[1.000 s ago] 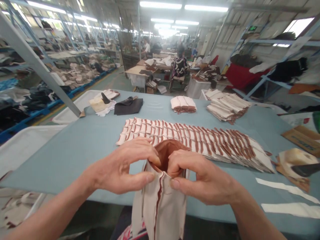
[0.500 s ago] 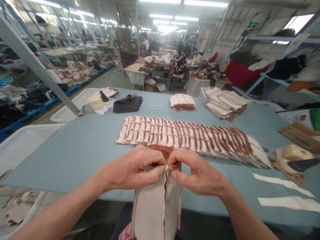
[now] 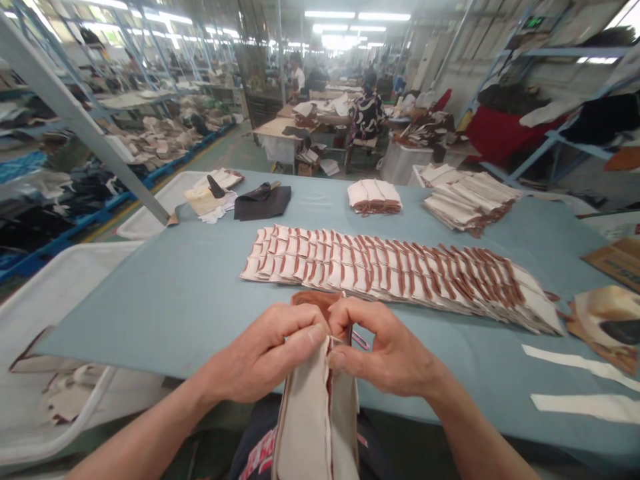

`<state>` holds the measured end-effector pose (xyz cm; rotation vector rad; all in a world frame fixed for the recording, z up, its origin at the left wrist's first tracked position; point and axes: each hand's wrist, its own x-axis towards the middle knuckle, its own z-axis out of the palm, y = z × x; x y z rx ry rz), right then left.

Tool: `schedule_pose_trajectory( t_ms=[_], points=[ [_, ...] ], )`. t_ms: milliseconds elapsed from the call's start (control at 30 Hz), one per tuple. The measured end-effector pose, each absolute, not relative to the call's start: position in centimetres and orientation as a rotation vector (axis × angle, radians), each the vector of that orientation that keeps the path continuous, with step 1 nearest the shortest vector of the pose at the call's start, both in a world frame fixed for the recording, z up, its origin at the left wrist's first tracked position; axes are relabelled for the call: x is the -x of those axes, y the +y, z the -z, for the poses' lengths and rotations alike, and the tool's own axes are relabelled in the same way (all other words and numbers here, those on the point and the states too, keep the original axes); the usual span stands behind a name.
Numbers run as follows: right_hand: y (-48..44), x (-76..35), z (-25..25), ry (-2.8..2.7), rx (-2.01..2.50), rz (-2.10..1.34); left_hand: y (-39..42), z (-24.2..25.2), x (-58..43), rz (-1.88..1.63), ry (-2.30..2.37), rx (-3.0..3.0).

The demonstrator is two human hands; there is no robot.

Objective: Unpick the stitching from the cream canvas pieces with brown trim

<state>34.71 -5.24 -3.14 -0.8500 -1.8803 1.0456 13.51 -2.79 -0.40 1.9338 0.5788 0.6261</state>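
Observation:
A cream fabric piece with brown lining (image 3: 303,427) hangs over the table's front edge, a raised seam running down its middle. My left hand (image 3: 275,347) pinches its upper end just left of the seam. On the other side my right hand (image 3: 380,347) grips the same end, thumb pressed on the seam edge. The brown inner side shows beyond my fingers. A small pinkish metal tool (image 3: 360,340) lies on the table beside my right fingers. Behind the hands runs a long row of overlapping cream and brown pieces (image 3: 380,267).
The blue-covered table (image 3: 165,300) carries a stacked bundle (image 3: 375,197), a larger pile of pieces (image 3: 470,197) and a black cloth (image 3: 263,202). White strips (image 3: 585,407) and a tape roll (image 3: 605,310) lie right. White bins (image 3: 60,267) stand left. A seated person (image 3: 367,113) is farther back.
The view has shifted slightly, so the table things sit farther right and the piece looks narrower and more folded. The small metal tool now shows beside my right hand. Both hands keep their pinch.

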Motion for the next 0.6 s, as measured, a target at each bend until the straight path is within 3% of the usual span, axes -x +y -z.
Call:
schedule_pose_trajectory(
  t_ms=[200,467,600],
  points=[
    [-5.3,-33.9,3.0,-1.822,0.845,-1.187,-3.2,1.9,-13.3,-0.661,0.618,-1.785],
    [-6.0,-33.6,1.7,-2.028,0.993,-0.620,-3.5,-0.8,-12.9,-0.598,0.781,-2.048],
    [-5.9,-33.5,1.2,-2.036,0.990,-0.604,-3.3,-1.5,-13.2,-0.570,0.742,-2.030]
  ],
)
